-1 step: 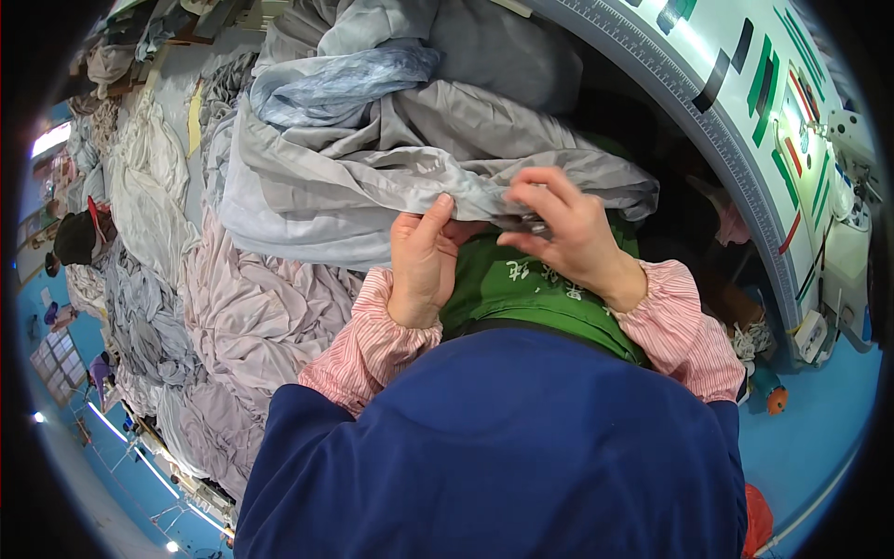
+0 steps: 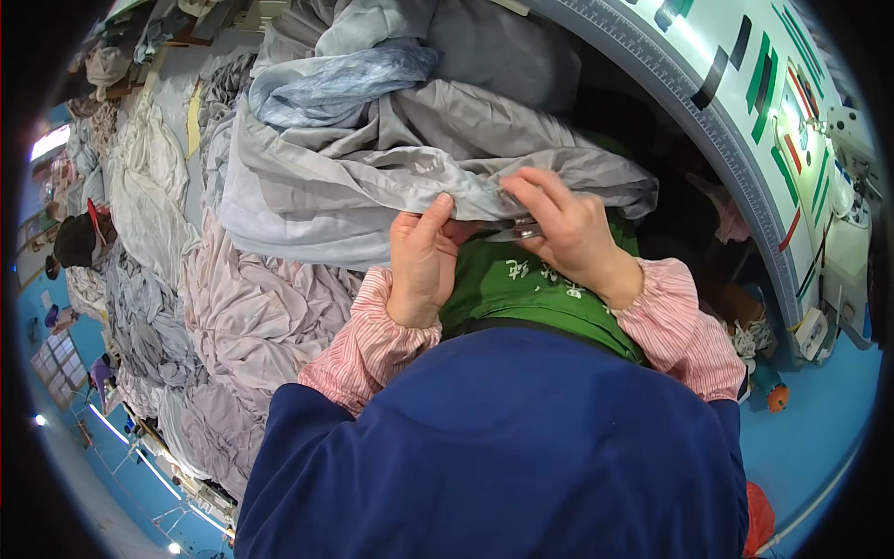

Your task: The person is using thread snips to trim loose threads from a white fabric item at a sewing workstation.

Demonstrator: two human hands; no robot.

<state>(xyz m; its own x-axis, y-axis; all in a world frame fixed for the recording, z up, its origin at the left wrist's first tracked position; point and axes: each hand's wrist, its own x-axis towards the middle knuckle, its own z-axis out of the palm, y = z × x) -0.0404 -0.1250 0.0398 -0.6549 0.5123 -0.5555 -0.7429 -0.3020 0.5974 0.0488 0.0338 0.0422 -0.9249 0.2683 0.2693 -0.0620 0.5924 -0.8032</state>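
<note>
A large piece of light grey cloth (image 2: 363, 177) lies bunched in front of me, its near edge over my lap. My left hand (image 2: 424, 265) is closed, pinching that edge between thumb and fingers. Just to the right, my right hand (image 2: 568, 228) is closed round a small shiny metal tool (image 2: 527, 229) that looks like thread snips, mostly hidden by the fingers. Its tip is close to the cloth edge; whether it touches cannot be told. Under both hands a green apron or cloth (image 2: 512, 279) with white markings covers my lap.
Heaps of pinkish (image 2: 251, 307) and grey fabric are piled to the left. A blue-grey bundle (image 2: 340, 84) lies beyond the cloth. At right curves a white worktable (image 2: 708, 56) with a ruler edge, coloured tape strips and a sewing machine (image 2: 847, 140). A thread cone (image 2: 771, 387) stands below it.
My right hand's fingers have drawn closer together around the metal tool, which now shows more clearly. My left hand and the cloth stay nearly the same.
</note>
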